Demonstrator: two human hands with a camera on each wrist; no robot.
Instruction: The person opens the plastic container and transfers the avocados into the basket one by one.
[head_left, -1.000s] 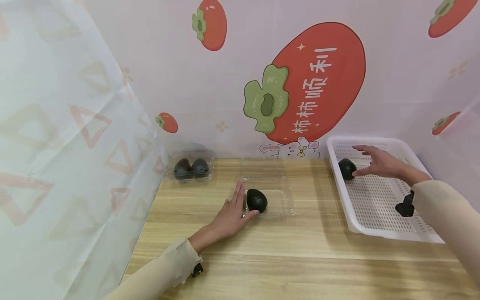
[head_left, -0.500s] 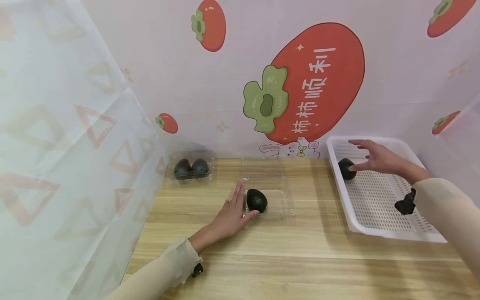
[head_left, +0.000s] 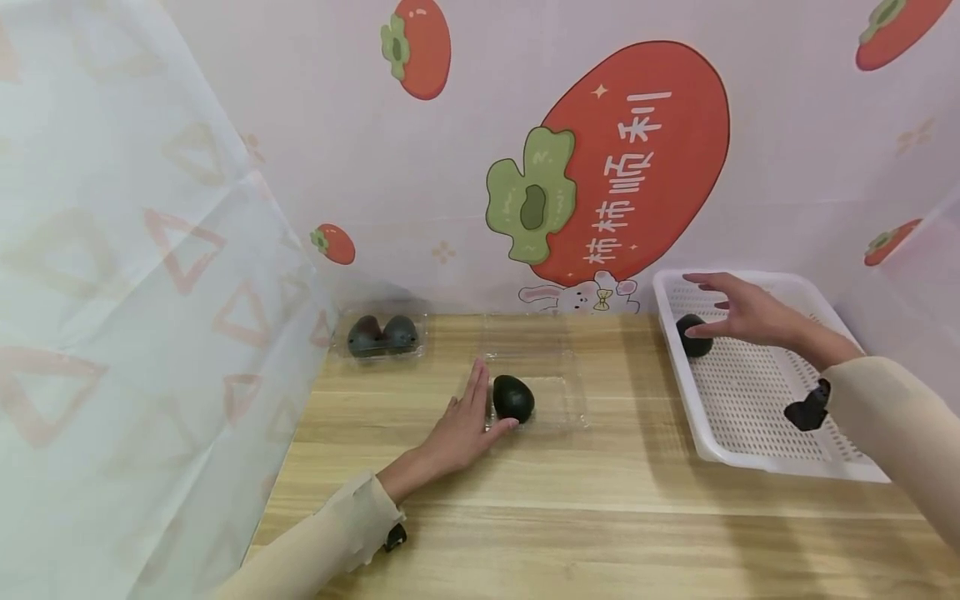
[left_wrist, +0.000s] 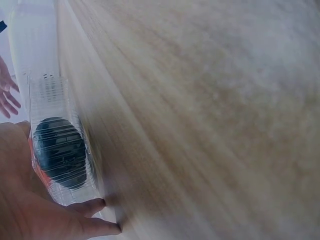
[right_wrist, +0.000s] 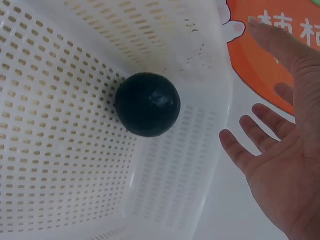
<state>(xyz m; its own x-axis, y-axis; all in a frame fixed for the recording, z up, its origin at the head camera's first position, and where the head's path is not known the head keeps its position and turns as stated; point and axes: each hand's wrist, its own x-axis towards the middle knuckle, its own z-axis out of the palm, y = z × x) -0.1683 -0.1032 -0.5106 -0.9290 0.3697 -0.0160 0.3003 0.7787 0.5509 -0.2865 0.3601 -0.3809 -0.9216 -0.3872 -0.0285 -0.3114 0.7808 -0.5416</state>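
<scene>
My left hand lies against the left side of an opened clear plastic box, its fingers straight and its thumb along the front edge. Inside the box, at its left end, sits one dark green avocado; the left wrist view shows this avocado through the plastic wall. My right hand hovers over the white perforated basket, fingers spread, holding nothing. Below it a second avocado rests against the basket's left wall, partly covered by the thumb. In the right wrist view this avocado stands apart from the fingers.
A closed clear box with two avocados stands at the back left of the wooden table. The printed back wall and the left side sheet bound the space. The basket sits near the right wall.
My right hand has shifted left and slightly farther back over the basket, its thumb now crossing the avocado in the head view. The left hand and the boxes stay put.
</scene>
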